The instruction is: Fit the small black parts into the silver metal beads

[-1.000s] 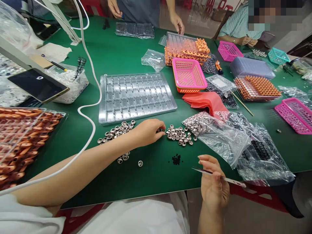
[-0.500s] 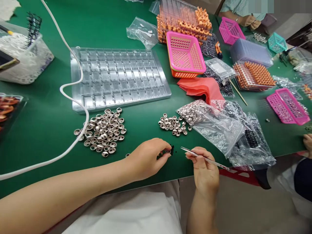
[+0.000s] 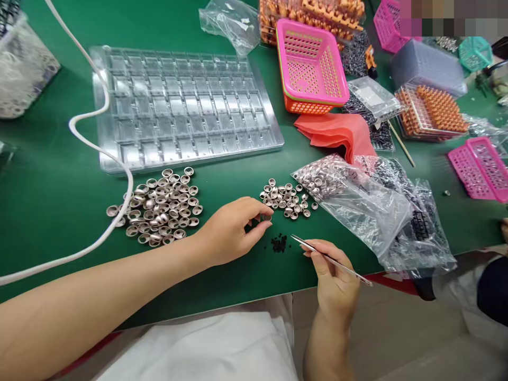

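My left hand (image 3: pixel 232 230) pinches a small silvery metal cup (image 3: pixel 267 217) between thumb and fingertips, just above the table. In my right hand (image 3: pixel 335 272) is a pair of tweezers (image 3: pixel 333 260), held like a pen, its tips pointing left. Between the hands lies a little heap of tiny black pieces (image 3: pixel 279 243); the tweezer tips are close to its right side, apart from it. Beyond the left hand is a small group of silvery metal cups (image 3: pixel 289 200). A larger pile of such cups (image 3: pixel 162 206) lies left, behind my left forearm.
A clear compartment tray (image 3: pixel 186 106) lies behind the large pile. A white cable (image 3: pixel 119 153) crosses tray and pile. Plastic bags (image 3: pixel 357 206), red cloth (image 3: pixel 337 132) and stacked pink and orange baskets (image 3: pixel 313 63) stand at right. More baskets and orange parts are farther off.
My left hand has moved back from the black pieces with the metal cup, so their heap shows fully. The tweezers stay near the heap. The whole view has shifted slightly.
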The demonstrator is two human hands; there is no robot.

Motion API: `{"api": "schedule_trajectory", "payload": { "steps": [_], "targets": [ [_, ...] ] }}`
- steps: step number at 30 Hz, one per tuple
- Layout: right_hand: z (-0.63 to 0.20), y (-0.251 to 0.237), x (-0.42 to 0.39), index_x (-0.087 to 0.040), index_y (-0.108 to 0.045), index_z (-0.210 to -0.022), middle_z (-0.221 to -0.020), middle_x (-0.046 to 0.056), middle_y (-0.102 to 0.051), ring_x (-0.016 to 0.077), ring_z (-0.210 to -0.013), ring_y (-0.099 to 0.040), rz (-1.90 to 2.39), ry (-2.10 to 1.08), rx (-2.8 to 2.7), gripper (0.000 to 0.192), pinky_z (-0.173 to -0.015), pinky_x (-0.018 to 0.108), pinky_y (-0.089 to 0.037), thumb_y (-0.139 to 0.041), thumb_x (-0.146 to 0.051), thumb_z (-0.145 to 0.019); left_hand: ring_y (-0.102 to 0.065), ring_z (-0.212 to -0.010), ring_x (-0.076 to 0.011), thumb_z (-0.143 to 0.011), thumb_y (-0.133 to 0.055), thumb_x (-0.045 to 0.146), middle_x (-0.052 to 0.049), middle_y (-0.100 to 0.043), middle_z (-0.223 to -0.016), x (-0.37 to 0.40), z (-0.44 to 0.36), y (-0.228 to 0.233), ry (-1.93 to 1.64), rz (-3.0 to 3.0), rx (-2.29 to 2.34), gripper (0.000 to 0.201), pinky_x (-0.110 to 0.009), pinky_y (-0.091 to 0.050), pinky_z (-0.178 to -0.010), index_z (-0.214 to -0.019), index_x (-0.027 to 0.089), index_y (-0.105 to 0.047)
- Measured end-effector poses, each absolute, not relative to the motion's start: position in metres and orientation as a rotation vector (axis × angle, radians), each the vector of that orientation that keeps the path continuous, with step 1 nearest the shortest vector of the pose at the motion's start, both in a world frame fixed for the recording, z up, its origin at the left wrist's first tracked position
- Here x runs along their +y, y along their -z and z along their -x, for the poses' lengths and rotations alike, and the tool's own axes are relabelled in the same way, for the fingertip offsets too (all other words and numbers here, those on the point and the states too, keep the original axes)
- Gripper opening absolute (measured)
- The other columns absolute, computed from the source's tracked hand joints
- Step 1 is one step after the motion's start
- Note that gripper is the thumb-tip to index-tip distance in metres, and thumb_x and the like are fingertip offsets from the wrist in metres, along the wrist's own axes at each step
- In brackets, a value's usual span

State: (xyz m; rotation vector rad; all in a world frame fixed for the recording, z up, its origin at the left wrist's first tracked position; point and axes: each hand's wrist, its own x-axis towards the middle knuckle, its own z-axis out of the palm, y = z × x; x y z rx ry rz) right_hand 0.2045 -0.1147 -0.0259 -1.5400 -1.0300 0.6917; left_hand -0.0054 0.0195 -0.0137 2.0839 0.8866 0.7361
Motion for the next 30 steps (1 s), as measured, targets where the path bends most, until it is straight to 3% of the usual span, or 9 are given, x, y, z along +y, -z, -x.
{"api": "schedule_trajectory", "payload": {
  "steps": [6,16,30],
  "targets": [
    [-0.198,0.029,-0.114,-0.024,-0.073,-0.100,-0.096,0.003,-0.075,0.0179,-0.089,-0.072,1.589,-0.609,-1.058,0.014,-0.078,0.031,-0.063,-0.071,-0.016,-0.089,-0.065,-0.084,-0.0185,-0.094,-0.059,0.013,-0.005,-0.073,-0.092,0.007,0.001,0.015,-0.716,-2.120,0.735,0.013,-0.028,-0.051,-0.075,-0.104,0.015,-0.068],
    [-0.195,0.027,-0.111,-0.024,-0.071,-0.103,-0.093,0.003,-0.074,0.0189,-0.088,-0.070,1.424,-0.620,-1.228,0.027,-0.072,0.033,-0.061,-0.065,-0.003,-0.087,-0.064,-0.069,-0.0119,-0.089,-0.065,0.018,-0.001,-0.072,-0.085,0.016,-0.001,0.010,-0.588,-1.850,0.929,0.014,-0.021,-0.050,-0.062,-0.101,0.015,-0.070],
    [-0.197,0.027,-0.111,-0.025,-0.068,-0.106,-0.095,0.004,-0.074,0.0204,-0.088,-0.071,1.416,-0.583,-1.419,0.032,-0.076,0.039,-0.060,-0.065,0.000,-0.086,-0.064,-0.071,-0.0119,-0.089,-0.065,0.022,0.000,-0.071,-0.085,0.016,0.000,0.011,-0.564,-1.795,0.925,0.011,-0.022,-0.051,-0.064,-0.096,0.016,-0.070]
  ]
}}
